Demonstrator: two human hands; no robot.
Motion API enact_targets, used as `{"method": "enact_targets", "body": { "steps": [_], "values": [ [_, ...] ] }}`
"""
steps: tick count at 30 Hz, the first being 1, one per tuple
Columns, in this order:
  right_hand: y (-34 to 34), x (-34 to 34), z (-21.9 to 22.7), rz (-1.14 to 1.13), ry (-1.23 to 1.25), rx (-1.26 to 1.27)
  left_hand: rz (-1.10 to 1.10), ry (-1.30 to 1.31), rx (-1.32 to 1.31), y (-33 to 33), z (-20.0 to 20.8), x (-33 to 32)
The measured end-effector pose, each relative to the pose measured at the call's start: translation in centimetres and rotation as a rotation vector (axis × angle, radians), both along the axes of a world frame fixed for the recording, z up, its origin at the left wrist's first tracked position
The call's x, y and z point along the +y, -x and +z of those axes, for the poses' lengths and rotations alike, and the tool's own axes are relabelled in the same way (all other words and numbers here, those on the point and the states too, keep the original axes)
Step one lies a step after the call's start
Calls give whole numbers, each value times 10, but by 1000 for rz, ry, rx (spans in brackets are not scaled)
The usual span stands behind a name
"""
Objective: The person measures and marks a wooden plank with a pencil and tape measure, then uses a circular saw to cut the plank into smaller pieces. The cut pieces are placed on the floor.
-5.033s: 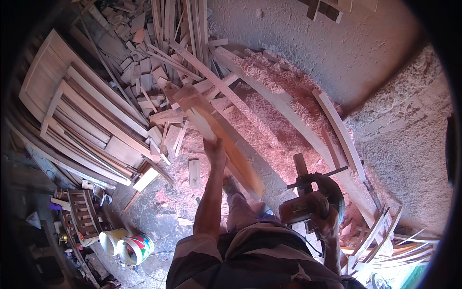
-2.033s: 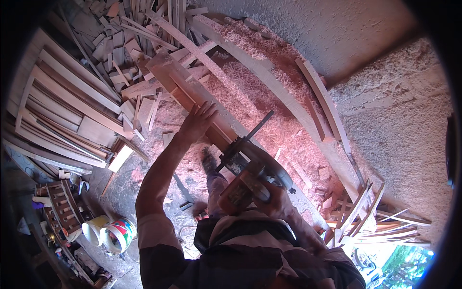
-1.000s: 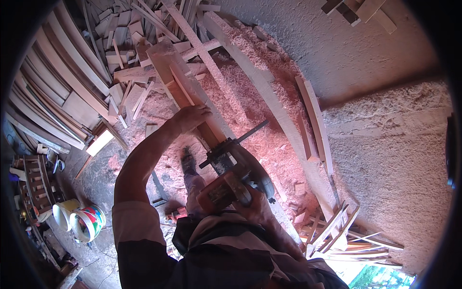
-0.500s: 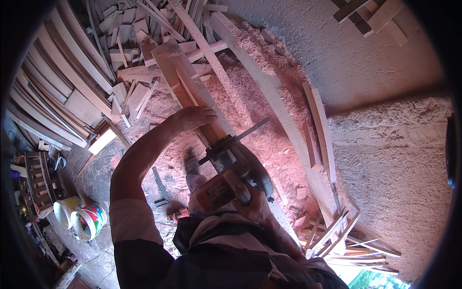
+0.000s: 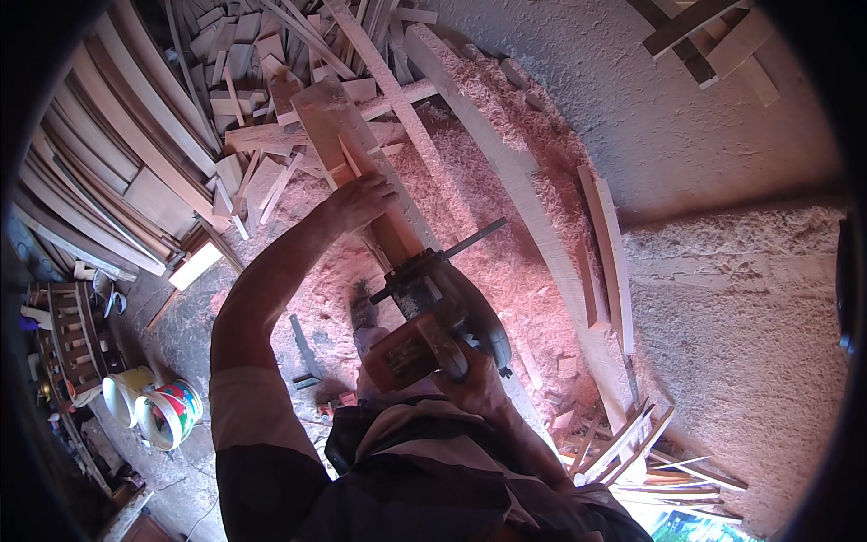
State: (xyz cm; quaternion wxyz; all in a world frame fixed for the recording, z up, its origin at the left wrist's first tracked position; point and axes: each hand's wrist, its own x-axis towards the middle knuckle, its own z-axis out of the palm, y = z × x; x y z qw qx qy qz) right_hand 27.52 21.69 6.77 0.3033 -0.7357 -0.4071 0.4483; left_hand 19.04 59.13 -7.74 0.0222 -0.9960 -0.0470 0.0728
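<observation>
A circular saw point(image 5: 417, 348) with a red motor housing and a dark blade guard point(image 5: 477, 307) rests on a long wooden board point(image 5: 397, 237). My right hand point(image 5: 471, 384) is closed around the saw's rear handle. A thin metal guide bar point(image 5: 474, 238) sticks out of the saw's front to the right. Ahead of the saw, my left hand point(image 5: 364, 199) grips the board, fingers bent over it; its thumb is hidden. A thin upright sliver of wood point(image 5: 349, 155) stands just beyond those fingers. The blade is hidden beneath the saw.
A long curved plank point(image 5: 506, 172) lies to the right among pink-lit shavings point(image 5: 492, 271). Offcuts point(image 5: 239, 63) are heaped at the far side; long boards point(image 5: 135, 108) are stacked at left. A metal square point(image 5: 305, 348) and two buckets point(image 5: 169, 414) are on the floor.
My left hand has shifted a little farther along the board, away from the saw. The saw and my right hand stay in nearly the same place.
</observation>
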Motion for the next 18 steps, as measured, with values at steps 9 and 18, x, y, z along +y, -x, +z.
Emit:
{"method": "enact_targets", "body": {
  "steps": [9, 18],
  "values": [
    [0, 24, 2, -13, 31, 16, -8, 109, 26, 4, 16, 16],
    [0, 41, -5, 2, 5, 17, 98, 768, -128, 14, -27, 47]
  ]
}}
